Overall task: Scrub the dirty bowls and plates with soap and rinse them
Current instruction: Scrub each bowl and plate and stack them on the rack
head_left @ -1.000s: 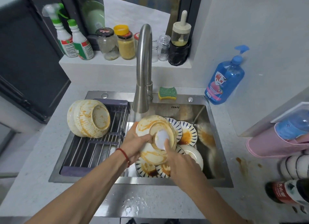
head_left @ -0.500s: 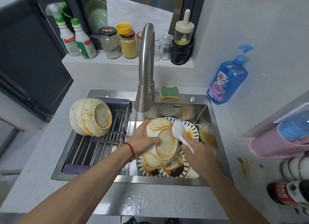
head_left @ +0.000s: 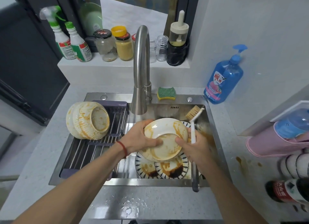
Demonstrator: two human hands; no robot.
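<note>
My left hand point(head_left: 142, 138) grips the left rim of a cream bowl point(head_left: 165, 140) smeared with orange sauce, held tilted over the sink with its base facing me. A second cream dish seems nested behind it. My right hand point(head_left: 196, 150) holds a white-handled dish brush point(head_left: 194, 123); its thumb touches the bowl's base. The tan bristles point toward the sink's back right corner, off the bowl. Under the bowl lie blue-patterned plates point(head_left: 167, 171) with dark and orange sauce. Two dirty cream bowls point(head_left: 88, 120) lie on their sides on the drying rack point(head_left: 93, 150).
The steel faucet point(head_left: 141, 73) arches over the sink point(head_left: 127, 180), its spout just behind the bowl. A green-yellow sponge point(head_left: 166, 93) sits on the back rim. A blue soap pump bottle point(head_left: 223, 78) stands right of it. Jars and spray bottles line the ledge.
My right hand swung the brush off the bowl's base to the right, so its bristles now point away. The bowl has turned its base more toward me and moved slightly right.
</note>
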